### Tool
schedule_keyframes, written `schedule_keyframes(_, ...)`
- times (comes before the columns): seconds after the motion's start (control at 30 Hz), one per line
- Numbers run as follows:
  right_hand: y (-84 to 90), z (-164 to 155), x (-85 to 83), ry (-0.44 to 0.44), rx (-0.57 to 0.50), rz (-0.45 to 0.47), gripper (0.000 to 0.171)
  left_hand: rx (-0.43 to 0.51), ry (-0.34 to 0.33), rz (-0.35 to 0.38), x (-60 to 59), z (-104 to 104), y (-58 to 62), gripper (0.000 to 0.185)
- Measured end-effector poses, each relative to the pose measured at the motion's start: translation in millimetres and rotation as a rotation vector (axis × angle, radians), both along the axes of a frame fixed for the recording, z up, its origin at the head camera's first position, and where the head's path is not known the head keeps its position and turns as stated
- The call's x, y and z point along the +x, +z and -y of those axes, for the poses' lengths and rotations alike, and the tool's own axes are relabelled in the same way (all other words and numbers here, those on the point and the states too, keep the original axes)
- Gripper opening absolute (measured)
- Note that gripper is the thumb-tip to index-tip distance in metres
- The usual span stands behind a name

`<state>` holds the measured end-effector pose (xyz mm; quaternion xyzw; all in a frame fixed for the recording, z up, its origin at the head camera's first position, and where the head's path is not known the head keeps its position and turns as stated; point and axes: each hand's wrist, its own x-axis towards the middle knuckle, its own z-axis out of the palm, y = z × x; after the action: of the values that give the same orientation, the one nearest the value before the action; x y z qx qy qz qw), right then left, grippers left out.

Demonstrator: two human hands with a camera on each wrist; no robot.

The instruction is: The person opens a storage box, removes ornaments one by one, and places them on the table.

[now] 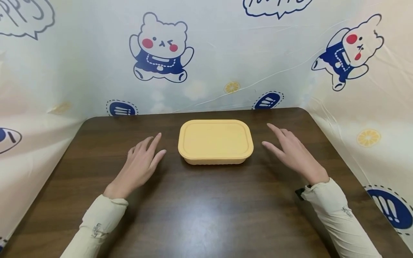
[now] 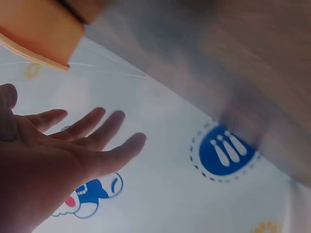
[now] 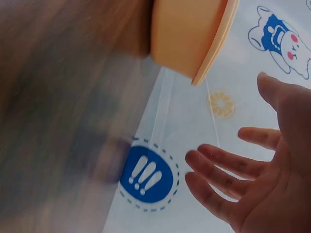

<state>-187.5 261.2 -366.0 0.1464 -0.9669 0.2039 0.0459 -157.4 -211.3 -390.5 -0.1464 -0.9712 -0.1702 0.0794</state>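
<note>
toward the far edge of the dark table [image 1: 200, 200], a yellow box [image 1: 216, 162] sits flat under its lid [image 1: 215, 139], between the two hands. a good grip would probably come from both sides at once, level and even, with fingers on the walls below the lid's overhanging rim, so the box neither skids nor tips. the left hand [image 1: 137, 168] has its fingers spread and loosely bent, thumb apart; the right hand [image 1: 295, 152] is spread likewise. both are near the box without touching it, and neither holds anything.
</note>
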Motion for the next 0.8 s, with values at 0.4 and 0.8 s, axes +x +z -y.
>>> schedule_keyframes(0.4, -1.0, 26, -25.4, 0.083, -0.095, 0.062, 0.071, 0.207, 0.012, 0.208, -47.9, -31, -0.9, 0.068)
schedule_keyframes(0.8, -14.7, 44, -42.8, 0.134, -0.188, 0.177, 0.068, 0.529, -0.075, 0.382, -57.3, -42, -6.7, 0.046)
